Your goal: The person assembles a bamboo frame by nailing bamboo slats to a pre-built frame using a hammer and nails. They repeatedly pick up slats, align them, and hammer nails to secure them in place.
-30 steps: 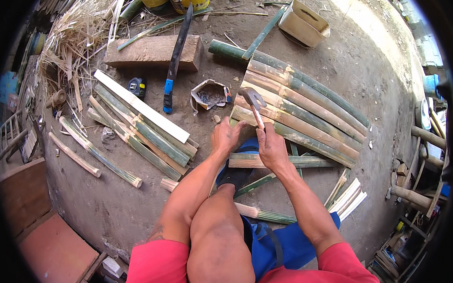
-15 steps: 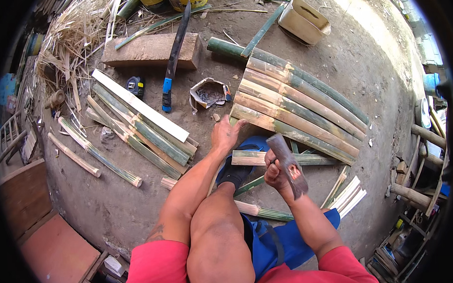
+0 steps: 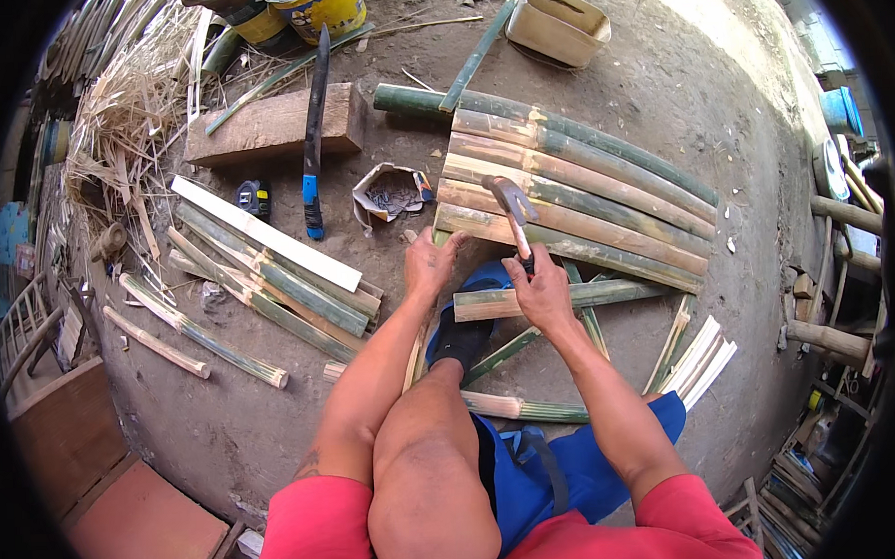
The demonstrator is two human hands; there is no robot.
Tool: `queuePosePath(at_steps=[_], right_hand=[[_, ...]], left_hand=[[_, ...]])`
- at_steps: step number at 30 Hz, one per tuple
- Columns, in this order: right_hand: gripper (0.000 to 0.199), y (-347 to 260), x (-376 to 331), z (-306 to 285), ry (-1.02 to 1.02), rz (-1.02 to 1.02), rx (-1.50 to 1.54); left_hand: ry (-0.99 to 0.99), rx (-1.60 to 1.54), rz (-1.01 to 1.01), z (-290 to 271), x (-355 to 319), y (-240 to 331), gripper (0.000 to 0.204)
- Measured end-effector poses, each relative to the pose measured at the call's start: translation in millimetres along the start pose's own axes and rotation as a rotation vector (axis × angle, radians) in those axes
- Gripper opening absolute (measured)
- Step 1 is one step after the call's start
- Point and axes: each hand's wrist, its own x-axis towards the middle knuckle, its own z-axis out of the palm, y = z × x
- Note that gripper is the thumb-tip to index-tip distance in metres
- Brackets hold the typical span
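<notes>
My right hand [image 3: 542, 291] grips the handle of a hammer [image 3: 510, 203], whose metal head is down at the row of split bamboo slats [image 3: 583, 201] laid side by side on the dirt. My left hand [image 3: 429, 265] presses on the near left end of that row, fingers together at one spot; anything under them is hidden. A cross slat [image 3: 606, 294] runs under the row just beside my right hand. My foot in a dark sandal [image 3: 464, 333] rests below my hands.
Left of me lies a pile of bamboo strips [image 3: 260, 286] with a white board. A blue-handled machete [image 3: 313, 156] leans on a wooden block [image 3: 270, 123]. A torn paper bag [image 3: 390, 193], a yellow bucket [image 3: 320, 8], a box [image 3: 557, 24] and dry straw [image 3: 126, 113] surround the spot.
The hammer was down on the slats, then lifted back toward me, and now its head is down at the slats again. My left hand stayed in place.
</notes>
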Motion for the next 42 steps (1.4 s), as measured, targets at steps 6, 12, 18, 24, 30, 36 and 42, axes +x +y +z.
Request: queuePosePath(at_steps=[6,12,18,24,30,36,42], right_hand=[[0.014,121.6,-47.0,-58.6,0.407,0.370,0.327],[0.016,160.8,-65.8,-57.0,0.612,0.471,0.547],[0.026,155.0,-83.4,-45.3,0.727,0.595,0.598],[0.034,164.1,-68.6,-36.6,0.975,0.521,0.958],[0.034,185.8,-46.1,-55.1,1.052,0.543,1.120],[0.031,191.4,-44.0,-60.4,0.976,0.553,1.169],[0.032,191.9,-45.0,-62.2,0.944,0.584,1.168]], left_hand=[[-0.073,0.244,0.831,-3.9,-50.5,23.9,0.065],[-0.671,0.686,0.965,40.7,-64.6,55.9,0.067],[-0.678,0.759,0.973,-60.7,-32.9,14.5,0.068],[-0.593,0.709,1.164,-39.7,-10.7,34.0,0.069],[-0.400,0.772,1.282,8.1,-5.5,51.6,0.062],[-0.175,0.690,1.248,14.5,-12.3,27.0,0.063],[-0.187,0.692,1.195,18.0,-16.2,27.0,0.063]])
